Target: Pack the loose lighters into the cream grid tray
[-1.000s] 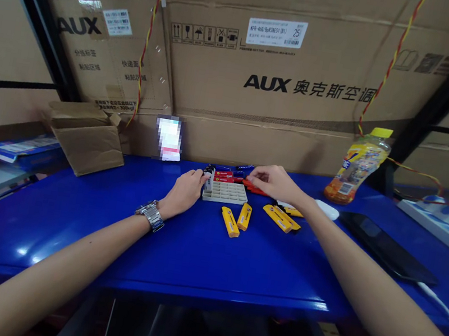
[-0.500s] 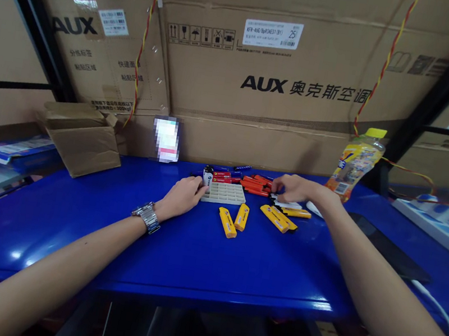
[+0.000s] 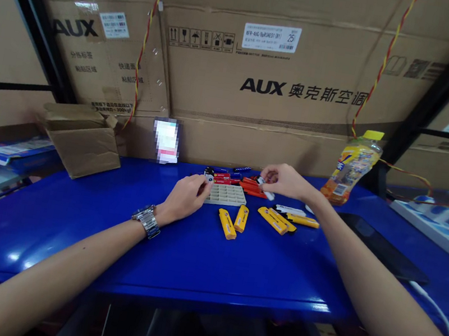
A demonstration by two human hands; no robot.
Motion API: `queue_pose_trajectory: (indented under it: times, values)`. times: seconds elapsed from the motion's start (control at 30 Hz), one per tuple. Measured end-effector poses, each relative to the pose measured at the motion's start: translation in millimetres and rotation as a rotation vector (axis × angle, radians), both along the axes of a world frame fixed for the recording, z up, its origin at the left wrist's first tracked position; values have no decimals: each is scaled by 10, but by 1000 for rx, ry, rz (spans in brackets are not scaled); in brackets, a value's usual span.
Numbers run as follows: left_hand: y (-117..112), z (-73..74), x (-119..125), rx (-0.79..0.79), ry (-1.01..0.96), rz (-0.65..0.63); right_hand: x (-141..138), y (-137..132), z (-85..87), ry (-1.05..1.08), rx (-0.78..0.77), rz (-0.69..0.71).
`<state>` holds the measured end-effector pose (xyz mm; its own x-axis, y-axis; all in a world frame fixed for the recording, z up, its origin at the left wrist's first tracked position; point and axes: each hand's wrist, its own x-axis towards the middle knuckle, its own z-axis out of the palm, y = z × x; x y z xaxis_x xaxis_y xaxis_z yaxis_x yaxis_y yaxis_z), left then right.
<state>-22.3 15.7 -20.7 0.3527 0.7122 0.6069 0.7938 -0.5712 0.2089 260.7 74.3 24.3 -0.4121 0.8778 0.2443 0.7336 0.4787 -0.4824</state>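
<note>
Because the left hand (image 3: 186, 197) has its fingers bunched against an upright white lighter (image 3: 209, 178) by the left end of the tray (image 3: 226, 195), an uneven push there could topple it; whether they grip it, I cannot tell. The right hand's (image 3: 287, 182) fingers pinch another white lighter (image 3: 268, 194) beside the orange lighters (image 3: 249, 188); a loose pinch could drop it among them. Counted left to right: one upright white lighter, one tray, two yellow lighters (image 3: 227, 224) in front, overlapping orange ones I cannot count, one pinched white, three more yellow lighters (image 3: 272, 220), one lying white lighter (image 3: 291, 210), one bottle (image 3: 347, 173).
</note>
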Motion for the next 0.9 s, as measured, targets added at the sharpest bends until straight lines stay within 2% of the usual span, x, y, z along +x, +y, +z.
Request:
queue_pose_trajectory:
  times: [0.07,0.13,0.23,0.33,0.43,0.57,0.73,0.9]
  values:
    - [-35,-2,32,10,-40,-89,-174,-36,-47,266,-46,92]
    - [-63,-10,61,-1,-83,-178,-382,-106,-97,421,-123,172]
    - [-81,-24,84,-48,-109,-281,-671,-250,-154,547,-239,289]
    - [-81,-35,82,-118,-82,-282,-831,-357,-187,590,-302,396]
    - [-74,-36,79,-191,-115,-207,-837,-359,-201,575,-276,388]
    - [-59,-23,76,-292,-332,-155,-715,-243,-229,539,-200,305]
    - [-55,-7,42,-269,-509,-77,-566,-113,-303,430,-155,287]
    - [-83,42,38,-304,-639,-88,-529,-101,-331,307,-108,267]
